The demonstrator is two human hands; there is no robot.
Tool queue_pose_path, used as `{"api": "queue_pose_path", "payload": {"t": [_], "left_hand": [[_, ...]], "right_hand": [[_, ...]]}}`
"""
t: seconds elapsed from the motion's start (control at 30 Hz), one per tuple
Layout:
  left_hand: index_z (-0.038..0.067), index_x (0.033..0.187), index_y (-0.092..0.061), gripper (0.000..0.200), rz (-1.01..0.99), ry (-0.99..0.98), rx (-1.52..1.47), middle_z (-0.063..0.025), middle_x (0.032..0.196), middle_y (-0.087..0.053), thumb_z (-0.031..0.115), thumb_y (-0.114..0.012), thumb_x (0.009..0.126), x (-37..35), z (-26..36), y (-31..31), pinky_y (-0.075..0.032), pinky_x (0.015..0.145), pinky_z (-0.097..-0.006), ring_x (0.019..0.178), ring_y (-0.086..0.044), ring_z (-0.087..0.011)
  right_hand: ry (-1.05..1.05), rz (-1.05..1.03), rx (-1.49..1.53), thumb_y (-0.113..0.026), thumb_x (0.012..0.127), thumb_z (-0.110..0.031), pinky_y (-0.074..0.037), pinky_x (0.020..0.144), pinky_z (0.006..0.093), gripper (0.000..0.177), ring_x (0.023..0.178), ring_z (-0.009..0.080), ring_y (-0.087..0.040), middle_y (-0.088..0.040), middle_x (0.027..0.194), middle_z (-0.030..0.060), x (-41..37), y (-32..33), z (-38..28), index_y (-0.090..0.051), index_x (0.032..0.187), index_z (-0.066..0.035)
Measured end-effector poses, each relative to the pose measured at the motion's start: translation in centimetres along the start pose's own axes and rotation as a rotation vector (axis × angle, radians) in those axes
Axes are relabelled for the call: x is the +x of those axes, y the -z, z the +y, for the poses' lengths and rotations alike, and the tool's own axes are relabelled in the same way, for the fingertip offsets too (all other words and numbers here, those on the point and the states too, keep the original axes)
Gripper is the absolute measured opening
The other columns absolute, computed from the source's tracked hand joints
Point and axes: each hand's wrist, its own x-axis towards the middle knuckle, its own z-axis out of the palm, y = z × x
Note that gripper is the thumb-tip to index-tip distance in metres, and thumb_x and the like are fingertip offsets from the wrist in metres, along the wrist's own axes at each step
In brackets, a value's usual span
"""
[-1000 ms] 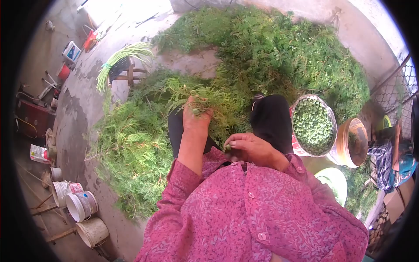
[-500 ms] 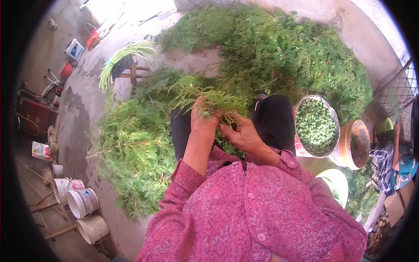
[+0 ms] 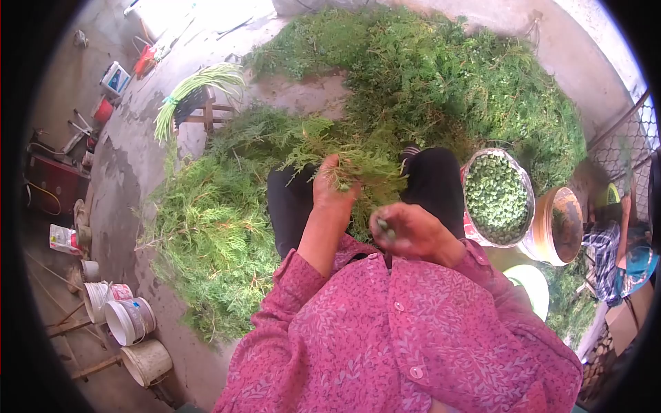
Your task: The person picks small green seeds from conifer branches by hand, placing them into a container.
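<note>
My left hand is closed round a leafy cypress-like sprig, whose flat green fronds spread out over my knees. Apart from it, lower and to the right, is my right hand, slightly blurred. Its fingers curl in, and a few small green cones show between them and the palm. By my right knee stands a bucket full of similar small green pieces.
A large heap of cut green branches lies ahead, with another pile on my left. An orange-rimmed bucket and a pale green basin stand right. Long green stalks rest on a stool. White buckets line the far left.
My right hand has pulled back from the sprig, down and to the right, with small green cones in its fingers. My left hand still grips the sprig, shifted slightly right.
</note>
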Motion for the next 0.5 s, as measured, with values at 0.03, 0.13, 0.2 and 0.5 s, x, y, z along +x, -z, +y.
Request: {"api": "queue_pose_path", "payload": {"t": [0.03, 0.13, 0.2, 0.5], "left_hand": [[0.011, 0.085, -0.056, 0.018, -0.002, -0.002, -0.001, -0.0057, 0.081, -0.06, 0.023, -0.042, 0.087, 0.0, 0.7, -0.3, -0.045, 0.073, -0.0426, 0.081, -0.056, -0.023], [0.012, 0.087, -0.056, 0.016, 0.172, -0.056, 0.146, -0.0056, 0.081, -0.059, 0.024, -0.046, 0.086, -0.6, 2.4, -0.8, -0.045, 0.073, -0.0422, 0.08, -0.056, -0.0227], [0.01, 0.08, -0.053, 0.009, 0.093, -0.017, 0.069, -0.0037, 0.073, -0.058, 0.018, -0.051, 0.081, -1.2, 2.0, -0.5, -0.049, 0.06, -0.035, 0.068, -0.058, -0.0195], [0.005, 0.081, -0.056, 0.013, 0.069, -0.003, 0.134, -0.0075, 0.075, -0.06, 0.017, -0.052, 0.079, -3.0, 0.1, -1.0, -0.048, 0.061, -0.0334, 0.066, -0.058, -0.0203]], "right_hand": [[0.0, -0.001, -0.003, -0.043, 0.085, -0.019, -0.036, 0.038, 0.0194, 0.024, 0.045, 0.0106, -0.046, -0.053, 0.066, 0.0096, -0.6, -0.6, -0.4, -0.054, 0.081, 0.002], [-0.163, -0.1, -0.259, -0.043, 0.087, -0.02, -0.039, 0.038, 0.0199, 0.025, 0.049, 0.0122, -0.052, -0.056, 0.07, 0.0131, -2.0, -2.8, -1.8, -0.054, 0.084, 0.003], [0.245, 0.112, -0.325, -0.04, 0.088, -0.017, -0.039, 0.037, 0.0196, 0.023, 0.049, 0.0124, -0.054, -0.059, 0.071, 0.0123, -1.3, -3.3, -2.2, -0.054, 0.089, 0.002], [0.788, 0.476, -1.18, -0.065, 0.075, -0.009, -0.041, 0.054, 0.0218, 0.016, 0.061, 0.0065, -0.049, -0.057, 0.072, -0.0002, 3.7, -3.9, -1.5, -0.059, 0.086, 0.001]]}}
